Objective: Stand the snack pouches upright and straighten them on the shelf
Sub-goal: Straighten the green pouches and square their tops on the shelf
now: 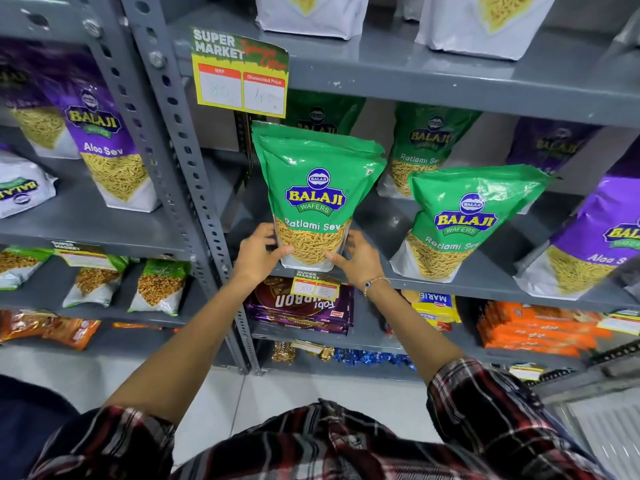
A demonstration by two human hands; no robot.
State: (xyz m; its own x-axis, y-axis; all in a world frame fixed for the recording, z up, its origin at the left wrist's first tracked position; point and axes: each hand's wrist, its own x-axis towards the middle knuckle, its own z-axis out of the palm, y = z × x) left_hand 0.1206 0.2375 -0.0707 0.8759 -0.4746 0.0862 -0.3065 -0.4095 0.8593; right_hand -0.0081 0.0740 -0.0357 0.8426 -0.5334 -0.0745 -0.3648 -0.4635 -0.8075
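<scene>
A green Ratlami Sev pouch [317, 188] stands upright at the front edge of the grey middle shelf [381, 220]. My left hand [258, 252] grips its lower left side and my right hand [360, 256] grips its lower right side, thumbs on the clear front window. To its right a second green Ratlami Sev pouch [464, 220] leans to the right. Two more green pouches [424, 147] stand behind, partly hidden. A purple Aloo Sev pouch [602, 237] leans at the far right.
A yellow price tag [240, 72] hangs from the shelf above, just over the held pouch. A grey slotted upright post [180, 150] rises on the left. Purple Aloo Sev pouches [100, 133] fill the left rack. Biscuit packs [301, 306] lie on the shelf below.
</scene>
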